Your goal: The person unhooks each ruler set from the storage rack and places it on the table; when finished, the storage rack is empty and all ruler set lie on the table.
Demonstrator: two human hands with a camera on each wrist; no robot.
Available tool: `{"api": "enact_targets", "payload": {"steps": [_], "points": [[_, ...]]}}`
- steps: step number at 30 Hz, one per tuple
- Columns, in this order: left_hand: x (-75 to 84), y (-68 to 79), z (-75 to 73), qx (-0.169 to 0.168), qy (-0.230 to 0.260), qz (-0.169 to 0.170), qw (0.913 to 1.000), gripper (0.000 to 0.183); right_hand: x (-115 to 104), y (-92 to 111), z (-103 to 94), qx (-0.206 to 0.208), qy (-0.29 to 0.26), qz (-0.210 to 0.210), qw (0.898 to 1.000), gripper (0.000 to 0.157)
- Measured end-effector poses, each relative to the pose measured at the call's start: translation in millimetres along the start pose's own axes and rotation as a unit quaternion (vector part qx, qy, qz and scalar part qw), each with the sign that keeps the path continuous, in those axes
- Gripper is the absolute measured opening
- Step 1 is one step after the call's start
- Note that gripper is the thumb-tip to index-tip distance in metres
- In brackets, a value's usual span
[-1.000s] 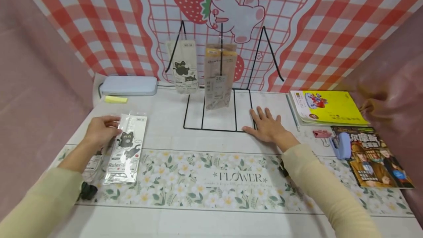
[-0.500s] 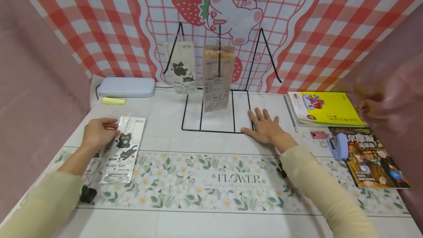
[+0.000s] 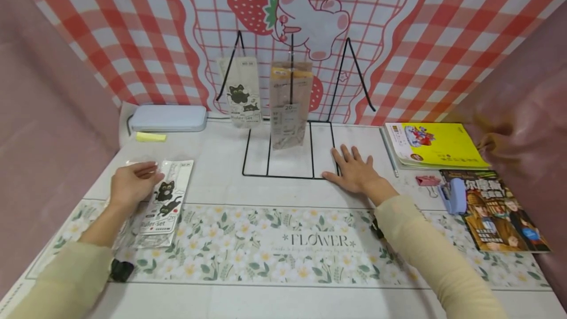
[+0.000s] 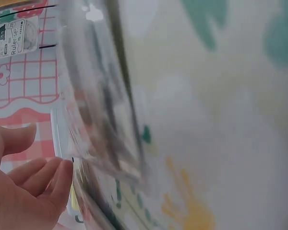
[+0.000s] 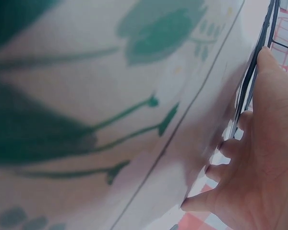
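Red-checked backdrop (image 3: 443, 38) across the upper frame, above a white table (image 3: 283, 304). At lower left, ruler-set packet (image 3: 165, 206), with left hand (image 3: 134, 185) over its upper-left edge, loosely bent, thumb parted; contact unclear. Right of centre, right hand (image 3: 356, 171) spread wide at wire rack (image 3: 290, 177) corner. Between hands, broad room along floral band (image 3: 248, 255).

This is a curtained stationery desk (image 3: 266, 304), shown by books (image 3: 445, 146), pencil (image 3: 390, 152) and packaged ruler sets (image 3: 167, 206).
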State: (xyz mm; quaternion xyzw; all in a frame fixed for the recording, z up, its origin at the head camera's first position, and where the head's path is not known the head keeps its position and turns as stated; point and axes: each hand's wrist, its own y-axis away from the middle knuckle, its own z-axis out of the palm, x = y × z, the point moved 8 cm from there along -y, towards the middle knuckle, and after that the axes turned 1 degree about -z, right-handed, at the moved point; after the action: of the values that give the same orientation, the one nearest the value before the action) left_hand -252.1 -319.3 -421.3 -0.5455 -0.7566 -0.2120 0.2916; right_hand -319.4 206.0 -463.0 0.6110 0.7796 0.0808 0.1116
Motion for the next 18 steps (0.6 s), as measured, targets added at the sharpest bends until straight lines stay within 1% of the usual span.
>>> {"api": "enact_targets", "payload": {"steps": [4,7,9,11,13,15,18], "points": [[6.7,-3.5,-0.2,0.014,0.018,0.009,0.9997,0.048,0,0,0.4,0.001,0.001,0.001,1.0,0.091],[20.6,-10.4,0.8,0.015,0.052,0.033,0.998,0.047,-1,-1,1.6,0.0,0.002,-0.001,1.0,0.091],[35.6,-17.6,0.6,0.015,0.087,0.06,0.9943,0.047,-1,0,1.9,-0.001,0.0,0.0,1.0,0.09],[53.9,-26.6,-0.9,0.015,0.121,0.085,0.9888,0.046,-2,0,2.4,-0.003,-0.001,-0.001,1.0,0.09],[74.4,-36.9,-2.6,0.015,0.146,0.099,0.9841,0.046,-3,0,2.7,-0.006,-0.004,-0.004,1.0,0.091],[94.6,-48.4,-0.6,0.008,0.154,0.098,0.9831,0.046,-3,0,2.0,-0.006,-0.004,-0.004,1.0,0.091],[123.0,-65.5,10.3,-0.014,0.177,0.083,0.9805,0.048,-2,0,-0.2,-0.003,-0.004,0.0,1.0,0.09]]}}
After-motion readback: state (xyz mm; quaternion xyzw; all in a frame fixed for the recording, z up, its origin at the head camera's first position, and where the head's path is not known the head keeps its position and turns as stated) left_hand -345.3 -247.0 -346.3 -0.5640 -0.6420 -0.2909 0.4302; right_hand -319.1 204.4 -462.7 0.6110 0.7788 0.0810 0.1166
